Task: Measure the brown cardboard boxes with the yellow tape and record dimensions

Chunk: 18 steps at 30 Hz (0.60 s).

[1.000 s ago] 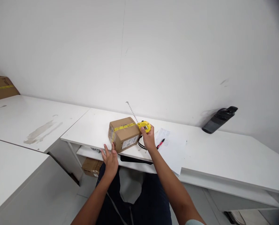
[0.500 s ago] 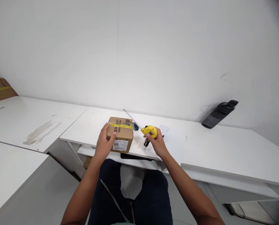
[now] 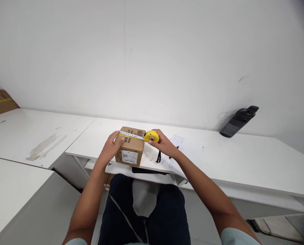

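Note:
A small brown cardboard box (image 3: 131, 145) with dark print, a yellow band of tape and a white label (image 3: 129, 157) stands at the front edge of the table. My left hand (image 3: 112, 146) grips its left side, thumb on top. The fingertips meet the end of a white tape blade (image 3: 130, 135), which lies across the box top. That blade runs out of a yellow tape measure (image 3: 152, 136) at the box's right edge. My right hand (image 3: 165, 143) is closed around its case. A black wrist strap (image 3: 158, 156) hangs below the case.
Printed papers (image 3: 184, 144) lie on the white table (image 3: 233, 163) right of the box, with a pen partly under my right wrist. A dark bottle (image 3: 238, 121) leans against the wall. Another cardboard box (image 3: 0, 102) sits far left. Below the tabletop is a shelf (image 3: 141, 175).
My right hand has moved left with the tape measure, up to the box's right edge. The blade, formerly extending behind the box, now lies over its top. My left hand stays at the box.

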{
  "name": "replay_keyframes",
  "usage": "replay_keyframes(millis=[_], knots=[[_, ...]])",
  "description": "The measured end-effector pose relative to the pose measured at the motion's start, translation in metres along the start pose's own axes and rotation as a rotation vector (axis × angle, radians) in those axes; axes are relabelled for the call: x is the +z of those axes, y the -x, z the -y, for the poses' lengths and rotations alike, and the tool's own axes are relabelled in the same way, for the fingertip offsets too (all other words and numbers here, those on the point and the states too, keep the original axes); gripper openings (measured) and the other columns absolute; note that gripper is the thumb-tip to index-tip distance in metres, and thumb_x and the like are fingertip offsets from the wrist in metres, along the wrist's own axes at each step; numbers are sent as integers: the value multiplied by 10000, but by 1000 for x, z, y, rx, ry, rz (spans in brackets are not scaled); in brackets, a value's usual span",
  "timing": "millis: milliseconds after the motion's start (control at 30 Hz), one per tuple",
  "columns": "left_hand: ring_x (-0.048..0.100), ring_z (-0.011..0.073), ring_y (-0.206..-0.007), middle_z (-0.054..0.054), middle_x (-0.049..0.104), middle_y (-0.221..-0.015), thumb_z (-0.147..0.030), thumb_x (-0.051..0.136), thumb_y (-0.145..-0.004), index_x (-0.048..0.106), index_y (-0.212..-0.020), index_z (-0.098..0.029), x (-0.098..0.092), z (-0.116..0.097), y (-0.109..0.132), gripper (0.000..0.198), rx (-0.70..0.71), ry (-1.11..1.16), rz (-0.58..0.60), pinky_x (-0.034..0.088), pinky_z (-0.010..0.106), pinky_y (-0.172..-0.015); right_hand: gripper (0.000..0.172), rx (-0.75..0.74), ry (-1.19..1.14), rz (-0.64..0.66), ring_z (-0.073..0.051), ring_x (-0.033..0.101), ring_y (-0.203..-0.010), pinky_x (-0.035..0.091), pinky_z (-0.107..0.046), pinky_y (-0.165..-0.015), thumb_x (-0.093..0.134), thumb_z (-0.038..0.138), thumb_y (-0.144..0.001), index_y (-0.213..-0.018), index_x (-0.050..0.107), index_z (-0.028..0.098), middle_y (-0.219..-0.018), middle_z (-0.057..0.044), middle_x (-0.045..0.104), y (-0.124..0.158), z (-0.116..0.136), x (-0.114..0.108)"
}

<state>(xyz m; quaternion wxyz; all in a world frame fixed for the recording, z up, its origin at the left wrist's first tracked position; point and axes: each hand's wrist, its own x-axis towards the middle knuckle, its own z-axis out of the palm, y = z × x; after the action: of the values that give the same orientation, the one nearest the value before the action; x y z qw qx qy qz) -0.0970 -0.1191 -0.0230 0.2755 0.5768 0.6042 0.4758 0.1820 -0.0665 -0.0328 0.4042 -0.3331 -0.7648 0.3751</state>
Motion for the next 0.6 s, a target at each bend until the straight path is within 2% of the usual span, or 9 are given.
replay_keyframes(millis=[67, 133, 267, 467, 600], knots=[[430, 284, -1443, 128, 481, -1550, -511, 653, -851, 539, -1434, -201, -1, -1, -2, 670, 8, -4, -1, 382, 403, -1166, 419, 3, -14, 19, -171, 583, -887, 516, -316, -758, 653, 465, -898, -1228, 506, 253, -1089, -31, 613, -1, 2, -3], [476, 281, -1408, 140, 503, -1528, -500, 668, -836, 493, -1466, -197, 1, 2, -3, 720, 4, 50, 13, 432, 392, -1122, 408, 7, -23, 35, -171, 587, -886, 517, -317, -760, 658, 454, -893, -1216, 513, 251, -1081, -27, 615, -3, 2, -6], [536, 251, -1354, 136, 530, -1505, -487, 623, -869, 491, -1451, -199, 5, 12, -1, 662, 42, 143, 24, 459, 368, -1090, 406, 7, -20, 50, -179, 602, -886, 530, -331, -756, 667, 449, -884, -1201, 521, 242, -1079, -35, 632, -6, -2, -14], [586, 247, -1287, 68, 579, -1471, -485, 541, -926, 513, -1461, -272, 14, 16, 5, 576, 4, 25, -73, 467, 384, -1076, 475, 11, 6, 54, -201, 612, -962, 543, -369, -821, 650, 489, -898, -1285, 501, 258, -1159, -56, 624, 4, -7, -14], [611, 257, -1246, 40, 630, -1415, -433, 500, -950, 544, -1435, -305, 15, 12, 7, 503, 8, -154, -143, 471, 389, -1051, 451, 46, -16, -34, -200, 611, -969, 534, -370, -844, 620, 524, -916, -1269, 534, 256, -1155, -52, 633, 12, -7, -5]])
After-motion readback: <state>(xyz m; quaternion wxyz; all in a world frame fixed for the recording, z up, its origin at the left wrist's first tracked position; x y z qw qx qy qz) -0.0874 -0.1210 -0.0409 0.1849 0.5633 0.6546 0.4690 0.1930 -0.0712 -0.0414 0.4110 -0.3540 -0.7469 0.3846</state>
